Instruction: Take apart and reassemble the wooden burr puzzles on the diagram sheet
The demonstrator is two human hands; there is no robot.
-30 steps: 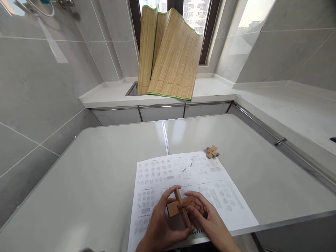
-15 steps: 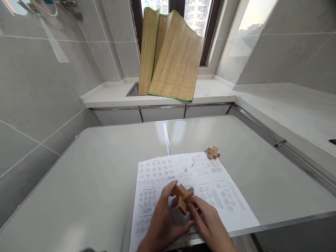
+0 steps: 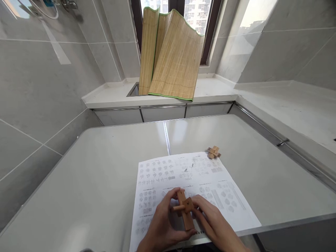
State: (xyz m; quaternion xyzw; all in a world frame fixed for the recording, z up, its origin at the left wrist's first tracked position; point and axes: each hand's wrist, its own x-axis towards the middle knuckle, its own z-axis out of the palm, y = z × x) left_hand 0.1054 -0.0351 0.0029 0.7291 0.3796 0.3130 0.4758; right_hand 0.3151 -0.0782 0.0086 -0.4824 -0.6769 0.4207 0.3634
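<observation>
A wooden interlocking puzzle [image 3: 185, 209] of crossed bars is held between my two hands above the printed sheet. My left hand [image 3: 164, 222] grips one long bar at its two ends, fingers at the far end and thumb at the near end. From the right, my right hand [image 3: 210, 217] pinches the puzzle's side; its fingertips are partly hidden behind the wood. Dark marks show on some of the bar faces. Beneath lies the instruction sheet [image 3: 157, 178], white with rows of small grey diagrams.
A second wooden puzzle [image 3: 214, 152] rests at the sheet's far right corner. The pale table [image 3: 105, 168] has a seam down its middle. Behind it, a folded bamboo mat [image 3: 175, 59] leans on a white ledge [image 3: 110, 99] by the window. Grey tiled walls flank both sides.
The puzzle has been turned in my hands, so one long bar now points toward me and a marked face shows up. My left hand's grip has shifted to that bar's ends.
</observation>
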